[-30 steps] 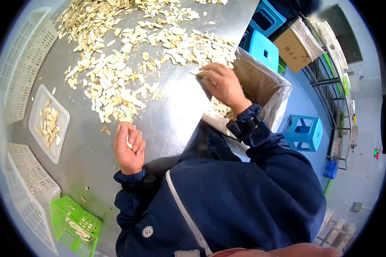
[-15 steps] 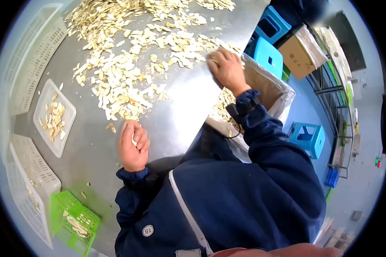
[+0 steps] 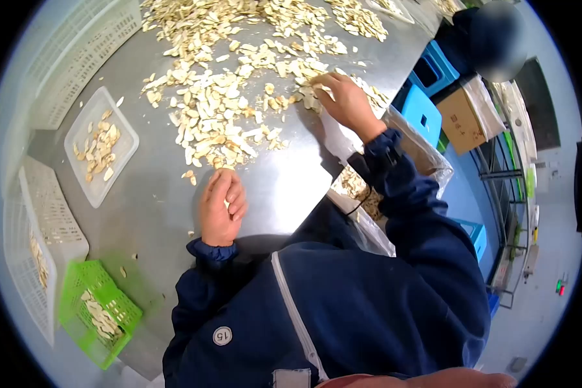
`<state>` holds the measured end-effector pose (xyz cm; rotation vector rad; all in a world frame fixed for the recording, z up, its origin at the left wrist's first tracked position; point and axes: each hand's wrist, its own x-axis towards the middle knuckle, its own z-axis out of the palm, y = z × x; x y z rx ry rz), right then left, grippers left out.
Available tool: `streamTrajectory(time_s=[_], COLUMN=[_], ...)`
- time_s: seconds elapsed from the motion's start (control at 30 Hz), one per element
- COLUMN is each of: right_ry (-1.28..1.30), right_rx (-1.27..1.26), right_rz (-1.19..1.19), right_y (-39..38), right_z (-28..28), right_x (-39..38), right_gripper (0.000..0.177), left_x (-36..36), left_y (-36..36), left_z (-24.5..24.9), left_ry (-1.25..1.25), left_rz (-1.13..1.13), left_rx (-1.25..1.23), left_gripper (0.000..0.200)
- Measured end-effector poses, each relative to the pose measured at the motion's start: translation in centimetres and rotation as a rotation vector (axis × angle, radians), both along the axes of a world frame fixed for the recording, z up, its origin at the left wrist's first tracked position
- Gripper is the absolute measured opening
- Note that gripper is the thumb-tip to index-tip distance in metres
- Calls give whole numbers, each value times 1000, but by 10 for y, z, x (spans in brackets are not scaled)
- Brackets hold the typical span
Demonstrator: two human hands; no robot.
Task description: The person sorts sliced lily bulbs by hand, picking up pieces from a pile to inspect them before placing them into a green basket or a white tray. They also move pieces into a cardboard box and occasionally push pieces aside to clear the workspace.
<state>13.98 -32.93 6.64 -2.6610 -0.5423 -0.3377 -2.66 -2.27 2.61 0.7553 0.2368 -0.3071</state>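
Observation:
Pale, thin dried slices [image 3: 210, 113] lie scattered in a loose pile across the metal table. Just below the pile's near edge, my left hand [image 3: 222, 205] is curled closed, with a bit of a pale slice showing between its fingers. My right hand [image 3: 350, 107] reaches over the slices at the pile's right side, near the table edge. Its thumb and forefinger are apart, with the fingertips right at several slices. Below my right wrist, a lined carton [image 3: 427, 152] holds more slices.
At the left are a white tray [image 3: 130, 143] of darker slices, white perforated baskets [image 3: 64, 207] and a green basket [image 3: 77, 284] with slices. Past the right table edge are blue stools [image 3: 423, 116] and a cardboard box [image 3: 462, 119]. A person [image 3: 495, 42] is at the top right.
The view has shifted, so the table contents appear farther right. My right hand has moved from the table edge back onto the slices. My left hand stays curled near the pile.

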Motion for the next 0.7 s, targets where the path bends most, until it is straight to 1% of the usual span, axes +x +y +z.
streamTrajectory(time_s=[0.03, 0.1, 0.17, 0.27, 0.3, 0.33, 0.37, 0.4, 0.43, 0.5, 0.6, 0.63, 0.7], right_ry=[-2, 20, -43, -251, -213, -173, 1, 167, -16, 189, 92, 61, 143], right_rx=[-1, 18, 25, -144, -188, -236, -189, -142, -204, -106, 6, -46, -59], right_rz=[50, 206, 302, 183, 215, 250, 241, 215, 358, 378, 258, 168, 60], right_y=[13, 44, 80, 108, 107, 108, 101, 103, 94, 84, 52, 43, 36], right_z=[-4, -11, -16, -46, -62, -61, -63, -47, -58, -21, -9, -1, 1], right_x=[18, 53, 77, 118, 136, 142, 139, 124, 119, 74, 66, 70, 77], right_gripper=[25, 33, 36, 39, 41, 42, 43, 44, 42, 42, 37, 31, 28], left_x=[0, 0, 0, 0, 1, 1, 1, 1, 1, 2, 2, 1, 4], left_y=[0, 0, 1, 2, 3, 3, 3, 3, 2, 1, 1, 1, 1], left_z=[0, 1, 1, 1, 0, -1, -2, 0, 0, -1, -4, -3, 0], left_ry=[5, 14, 23, 41, 38, 36, 35, 43, 40, 35, 31, 45, 62], left_rz=[0, -3, -10, -15, -20, -23, -25, -11, -13, -21, -11, -17, -28], left_rx=[3, 9, -15, -62, -61, -63, -69, -89, -82, -73, -127, -117, -88], left_gripper=[26, 25, 24, 23, 23, 22, 22, 22, 23, 24, 21, 22, 26])
